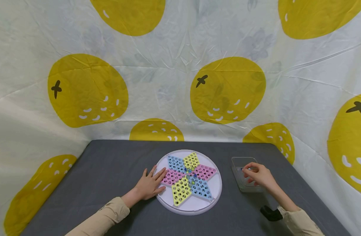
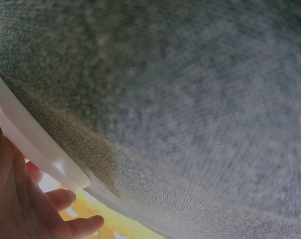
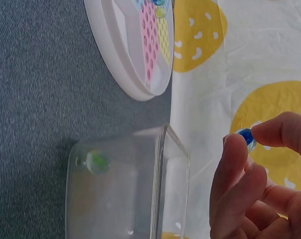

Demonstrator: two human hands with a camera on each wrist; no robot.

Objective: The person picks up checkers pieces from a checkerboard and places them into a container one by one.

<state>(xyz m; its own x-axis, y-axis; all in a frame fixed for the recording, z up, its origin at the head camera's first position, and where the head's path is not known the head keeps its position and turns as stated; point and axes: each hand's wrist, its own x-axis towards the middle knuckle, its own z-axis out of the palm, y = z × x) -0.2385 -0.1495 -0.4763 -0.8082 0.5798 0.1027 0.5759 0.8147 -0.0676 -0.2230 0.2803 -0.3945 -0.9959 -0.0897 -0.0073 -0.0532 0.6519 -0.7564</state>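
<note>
A blue glass marble (image 3: 247, 137) is pinched between thumb and fingertip of my right hand (image 1: 259, 175), which is over the clear plastic box (image 1: 237, 177). Inside that box a green marble (image 3: 97, 162) shows in the right wrist view. To the left lies a round white Chinese checkers board (image 1: 213, 196) with a star of pink, yellow and blue holed sections. Several blue and yellow-green marbles (image 1: 195, 176) sit around its centre. My left hand (image 1: 148, 185) rests with spread fingers on the board's left rim, its fingertips near the pink section.
The board and the box stand on a table with a dark grey cloth (image 1: 109, 170). Behind and beside it hangs a white curtain (image 1: 162, 88) printed with large yellow fruit. A black strap-like thing (image 1: 270, 213) shows at the right wrist.
</note>
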